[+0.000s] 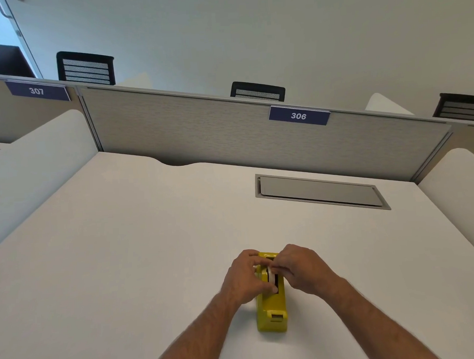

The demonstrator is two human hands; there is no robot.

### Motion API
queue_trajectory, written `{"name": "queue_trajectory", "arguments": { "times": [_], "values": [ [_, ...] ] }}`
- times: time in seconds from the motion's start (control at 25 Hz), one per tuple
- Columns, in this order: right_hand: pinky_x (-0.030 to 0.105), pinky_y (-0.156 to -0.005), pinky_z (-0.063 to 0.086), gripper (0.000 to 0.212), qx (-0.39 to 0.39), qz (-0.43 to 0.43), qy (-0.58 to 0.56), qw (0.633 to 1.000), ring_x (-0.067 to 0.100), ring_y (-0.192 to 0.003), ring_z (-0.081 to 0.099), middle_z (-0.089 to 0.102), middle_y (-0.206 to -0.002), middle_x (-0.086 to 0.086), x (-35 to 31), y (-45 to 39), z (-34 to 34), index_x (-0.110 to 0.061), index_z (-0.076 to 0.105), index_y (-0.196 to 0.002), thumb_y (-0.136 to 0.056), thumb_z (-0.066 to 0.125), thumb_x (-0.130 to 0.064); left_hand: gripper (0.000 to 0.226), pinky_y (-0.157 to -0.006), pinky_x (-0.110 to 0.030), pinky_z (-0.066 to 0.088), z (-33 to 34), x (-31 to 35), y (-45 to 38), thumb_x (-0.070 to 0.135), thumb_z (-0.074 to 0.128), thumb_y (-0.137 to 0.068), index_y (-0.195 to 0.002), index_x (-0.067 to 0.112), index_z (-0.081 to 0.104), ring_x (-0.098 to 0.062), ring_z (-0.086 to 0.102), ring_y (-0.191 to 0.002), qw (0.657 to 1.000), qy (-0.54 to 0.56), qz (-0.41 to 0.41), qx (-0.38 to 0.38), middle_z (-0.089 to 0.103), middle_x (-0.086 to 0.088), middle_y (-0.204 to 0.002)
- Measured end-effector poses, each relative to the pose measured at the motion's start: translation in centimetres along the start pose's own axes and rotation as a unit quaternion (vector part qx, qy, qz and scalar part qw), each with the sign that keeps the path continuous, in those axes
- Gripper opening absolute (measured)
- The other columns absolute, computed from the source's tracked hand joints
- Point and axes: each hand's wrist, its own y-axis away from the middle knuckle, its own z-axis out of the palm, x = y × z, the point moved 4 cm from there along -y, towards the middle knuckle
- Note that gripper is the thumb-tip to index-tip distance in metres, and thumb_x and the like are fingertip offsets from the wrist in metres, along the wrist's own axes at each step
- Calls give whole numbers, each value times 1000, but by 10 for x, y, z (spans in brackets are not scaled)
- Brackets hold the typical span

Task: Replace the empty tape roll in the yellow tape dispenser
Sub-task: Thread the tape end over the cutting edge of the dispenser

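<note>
Gripping from the left, the left hand curls over the side of the yellow tape dispenser, its thumb down against the near edge of the pale roll that stands in the dispenser's slot. Between the two hands that roll shows only as a thin whitish rim, so whether it is the spent core or a fresh roll cannot be told. To the right of it the right hand bends in over the top, fingertips pinched at the roll's upper edge. The dispenser itself sits flat on the white desk, its cutter end (the end nearer the person) clear of both hands. By my reading the step in hand is working the roll at its cradle, either lifting it out or seating it. The next move calls for the left hand to steady the body while the right moves the roll straight along the slot, without tilting it.
</note>
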Motion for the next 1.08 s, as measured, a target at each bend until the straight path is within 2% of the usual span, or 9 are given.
{"name": "queue_trajectory", "arguments": {
  "times": [0.32, 0.52, 0.8, 0.96, 1.08],
  "values": [
    [34, -74, 53, 22, 16, 4, -11, 1000, 17, -92, 59, 73, -99, -3, -2, 0, 0, -24, 71, -109, -98, 52, -28, 66, -94, -36, 55, -1, 3, 1, 35, 96, -51, -112, 37, 71, -13, 55, -112, 1000, -8, -1, -1, 46, 13, -132],
    [33, -73, 51, 18, 0, 0, -32, 999, 15, -90, 57, 72, -94, -5, 0, 0, -3, -28, 71, -104, -94, 56, -32, 64, -93, -37, 55, -1, 3, 1, 36, 95, -50, -110, 37, 72, -14, 55, -112, 1000, -6, -4, -2, 46, 13, -132],
    [37, -73, 53, 23, 14, -2, -12, 1000, 19, -88, 59, 72, -93, -1, -1, -2, 0, -24, 71, -106, -98, 51, -32, 67, -93, -35, 55, 0, 2, 1, 36, 96, -50, -112, 37, 72, -13, 56, -112, 1000, -10, -2, -1, 46, 14, -131],
    [37, -79, 53, 22, -10, 14, -61, 998, 16, -91, 58, 71, -95, -3, 3, -2, -2, -27, 73, -106, -91, 61, -38, 64, -92, -37, 56, -1, 2, 1, 37, 95, -49, -108, 38, 72, -12, 56, -110, 1000, -4, -2, -1, 46, 15, -128],
    [35, -76, 53, 20, -10, 17, -82, 996, 14, -89, 58, 71, -92, -5, 4, -1, -3, -32, 74, -103, -84, 69, -39, 61, -91, -37, 56, 0, 2, 0, 38, 94, -48, -106, 40, 73, -13, 56, -110, 1000, -5, -3, -4, 45, 16, -127]
  ]
}}
